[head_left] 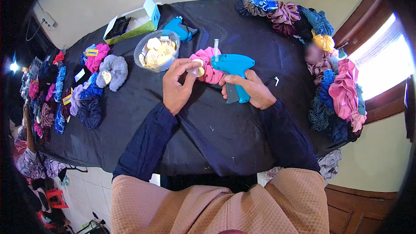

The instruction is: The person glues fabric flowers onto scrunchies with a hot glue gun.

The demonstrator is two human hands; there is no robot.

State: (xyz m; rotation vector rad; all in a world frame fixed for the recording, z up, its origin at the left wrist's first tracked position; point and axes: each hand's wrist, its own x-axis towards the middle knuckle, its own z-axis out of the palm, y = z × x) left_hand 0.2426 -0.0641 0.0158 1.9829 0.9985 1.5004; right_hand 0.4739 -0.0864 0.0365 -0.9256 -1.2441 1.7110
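Note:
My right hand (255, 90) is wrapped round the grip of a teal tagging gun (234, 63), which has a strip of clear fasteners standing up from its top. The gun's front end points left, at a pink scrunchie (210, 71). My left hand (178, 82) pinches a small cream tag (199, 67) against the scrunchie's left side. Fingers and gun cover part of the scrunchie. Just beyond my left hand stands a clear round tub (139, 56) of cream tags (158, 54).
A second blue tagging gun (178, 28) and an open box (151, 15) lie at the back. Tagged scrunchies (113, 73) are grouped on the left, and more scrunchies (344, 89) line the right edge. A small white piece (277, 81) lies on the black cloth (216, 134).

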